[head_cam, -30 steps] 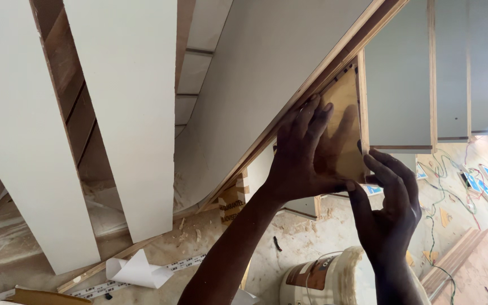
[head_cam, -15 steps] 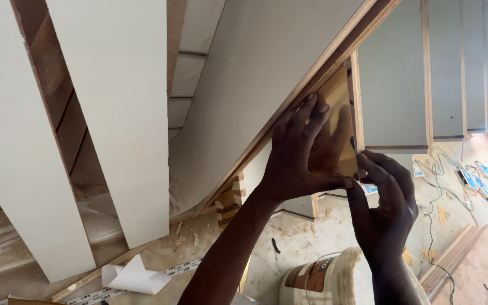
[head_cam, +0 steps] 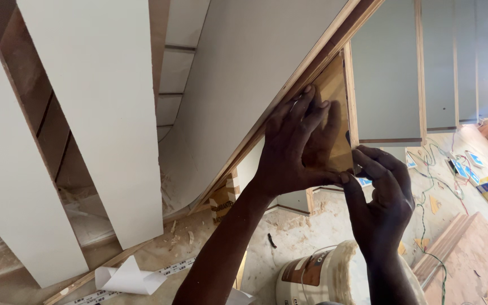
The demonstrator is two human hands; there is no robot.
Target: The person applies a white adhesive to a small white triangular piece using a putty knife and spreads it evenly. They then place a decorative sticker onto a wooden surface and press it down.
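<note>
View from a head camera onto two bare hands at work on wooden joinery. The left hand (head_cam: 303, 149) lies flat, fingers spread and pressed against a thin, glossy, tan-brown wedge (head_cam: 335, 99) of wood or laminate that tapers upward, with its long axis running steeply up toward the upper right. The wedge sits in the narrow angle where a slanted board edge (head_cam: 289, 93), showing pale raw layers, meets an upright grey panel (head_cam: 388, 73) trimmed with a light wood strip. The left hand covers the wedge's lower half, so the bare upper tip lies just above its fingertips. The right hand (head_cam: 380, 200) is below and to the right, fingers curled, thumb and forefinger meeting at the wedge's lower right corner; whether they pinch the corner or only touch it cannot be told. The left hand is the one fully on the wedge. To the left stand wide, smooth, off-white slats (head_cam: 94, 113) with dark gaps between them, and a large curved off-white sheet (head_cam: 244, 73) runs along the slanted edge. Below is a dusty floor (head_cam: 300, 226) strewn with wood shavings, a curled scrap of white paper (head_cam: 125, 278), a grubby white plastic bucket (head_cam: 317, 277) with a brown label, green wires (head_cam: 425, 203), and small blue-and-white boxes (head_cam: 470, 161).
</note>
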